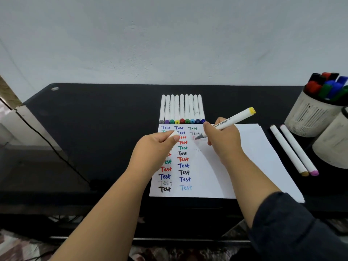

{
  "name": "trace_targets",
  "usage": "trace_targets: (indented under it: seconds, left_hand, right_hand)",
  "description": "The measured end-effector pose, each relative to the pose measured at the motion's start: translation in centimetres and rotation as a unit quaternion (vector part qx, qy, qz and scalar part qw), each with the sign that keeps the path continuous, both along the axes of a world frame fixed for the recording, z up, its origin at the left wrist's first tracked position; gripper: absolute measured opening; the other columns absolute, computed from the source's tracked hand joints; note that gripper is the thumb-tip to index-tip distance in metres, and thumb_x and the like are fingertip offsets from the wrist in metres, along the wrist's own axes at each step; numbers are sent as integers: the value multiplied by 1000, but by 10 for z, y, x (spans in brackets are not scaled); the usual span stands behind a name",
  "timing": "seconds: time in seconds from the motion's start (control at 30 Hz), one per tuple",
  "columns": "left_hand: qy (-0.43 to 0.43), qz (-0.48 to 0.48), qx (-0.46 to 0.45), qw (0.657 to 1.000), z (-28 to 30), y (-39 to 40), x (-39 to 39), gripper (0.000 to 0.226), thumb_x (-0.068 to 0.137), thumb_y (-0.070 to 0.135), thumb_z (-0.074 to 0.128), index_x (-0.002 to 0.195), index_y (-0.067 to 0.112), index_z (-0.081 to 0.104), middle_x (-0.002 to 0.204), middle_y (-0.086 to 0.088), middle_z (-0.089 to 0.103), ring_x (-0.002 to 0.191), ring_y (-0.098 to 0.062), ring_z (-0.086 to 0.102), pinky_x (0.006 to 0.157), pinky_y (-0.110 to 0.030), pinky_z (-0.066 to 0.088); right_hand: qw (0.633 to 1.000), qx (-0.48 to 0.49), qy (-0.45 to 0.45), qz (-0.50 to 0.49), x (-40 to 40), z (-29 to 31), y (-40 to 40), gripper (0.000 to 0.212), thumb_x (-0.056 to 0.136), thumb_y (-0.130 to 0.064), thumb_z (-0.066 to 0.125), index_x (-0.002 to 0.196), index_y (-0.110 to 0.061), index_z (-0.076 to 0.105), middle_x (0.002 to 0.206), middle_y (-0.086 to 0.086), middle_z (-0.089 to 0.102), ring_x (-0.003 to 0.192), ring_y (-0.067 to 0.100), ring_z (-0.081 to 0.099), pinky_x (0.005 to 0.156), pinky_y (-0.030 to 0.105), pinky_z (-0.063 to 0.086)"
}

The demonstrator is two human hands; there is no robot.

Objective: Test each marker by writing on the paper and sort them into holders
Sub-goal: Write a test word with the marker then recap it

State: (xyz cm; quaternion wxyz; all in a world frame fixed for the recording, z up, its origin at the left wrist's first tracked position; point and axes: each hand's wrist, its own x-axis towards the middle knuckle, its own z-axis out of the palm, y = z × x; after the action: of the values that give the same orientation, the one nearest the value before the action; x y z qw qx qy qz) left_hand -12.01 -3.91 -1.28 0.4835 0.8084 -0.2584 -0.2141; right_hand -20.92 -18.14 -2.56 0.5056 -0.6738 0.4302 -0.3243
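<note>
1. Right hand (222, 140) grips a white marker (230, 122) with a yellow end, tip touching the paper (250, 147) beside the third column of "Test" words.
2. Left hand (156, 146) pinches a white cap (174, 134) over the paper's left columns.
3. Row of nine markers (181, 110) lies just beyond the paper's far edge.
4. Two white markers (293, 149) lie right of the paper; two holders (308, 117) stand farther right, the farther one full of markers.
</note>
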Motion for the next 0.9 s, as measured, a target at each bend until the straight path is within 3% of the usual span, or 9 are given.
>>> trace_targets:
  seconds: [0.33,0.4,0.53,0.67,0.9]
  left_hand:
    - [12,26,24,999,-7,3,6,35,89,42,57,124,34,59,114,20,61,72,9,45,57,-14,31]
    - [23,30,23,999,-6,3,6,36,89,42,58,123,34,59,114,18,62,73,8,46,56,-14,31]
    - [35,31,15,999,-7,5,5,33,88,43,59,121,35,61,90,25,58,73,8,48,56,-14,33]
    - [35,29,10,999,-8,9,8,33,88,43,59,120,33,62,115,18,62,78,8,48,60,-15,35]
    - [32,23,12,999,-7,7,6,34,88,43,59,121,33,61,119,16,62,75,8,46,59,-15,33]
  right_hand:
    - [1000,-15,16,21,4,-13,0,28,91,-24,57,69,-19,39,64,3,51,58,12,46,58,23,40]
    - [999,-21,24,29,4,-14,0,29,90,-25,58,68,-20,39,64,3,51,58,11,46,56,21,39]
    - [998,-50,34,16,3,-14,-2,32,90,-17,55,67,-18,32,59,-1,38,52,9,34,44,10,29]
    - [999,-37,21,9,1,-12,-2,33,91,-17,53,66,-18,31,59,-3,37,51,8,34,42,9,29]
    - [999,-26,32,17,2,-13,-2,30,89,-15,56,67,-17,35,62,-2,38,55,9,36,53,19,33]
